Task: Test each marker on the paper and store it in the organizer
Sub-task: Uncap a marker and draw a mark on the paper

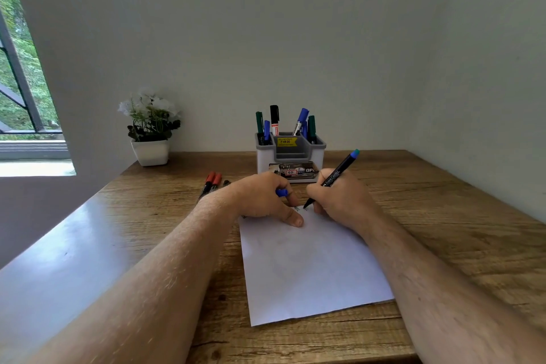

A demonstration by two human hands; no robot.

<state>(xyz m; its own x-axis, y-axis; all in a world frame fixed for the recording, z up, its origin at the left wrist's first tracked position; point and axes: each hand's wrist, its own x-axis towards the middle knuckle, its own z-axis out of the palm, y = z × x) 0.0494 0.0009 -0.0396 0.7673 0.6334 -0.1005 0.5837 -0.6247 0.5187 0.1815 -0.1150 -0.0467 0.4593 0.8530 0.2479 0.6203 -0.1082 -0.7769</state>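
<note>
A white sheet of paper point(310, 269) lies on the wooden table point(443, 230). My right hand point(339, 201) grips a black marker point(339, 171) with a blue end, its tip touching the paper's top edge beside small ink marks. My left hand point(266, 198) rests on the paper's top left corner, thumb pressed on the sheet, fingers curled round a blue cap point(281, 193). Behind the hands stands a white and grey organizer point(291, 154) with several green, blue and black markers upright in it. Two red-capped markers point(211, 182) lie on the table to the left.
A white pot with white flowers point(150, 130) stands at the back left corner of the table. Walls close the back and right sides. A window is at the far left. A further dark marker end point(226, 182) shows beside the red ones.
</note>
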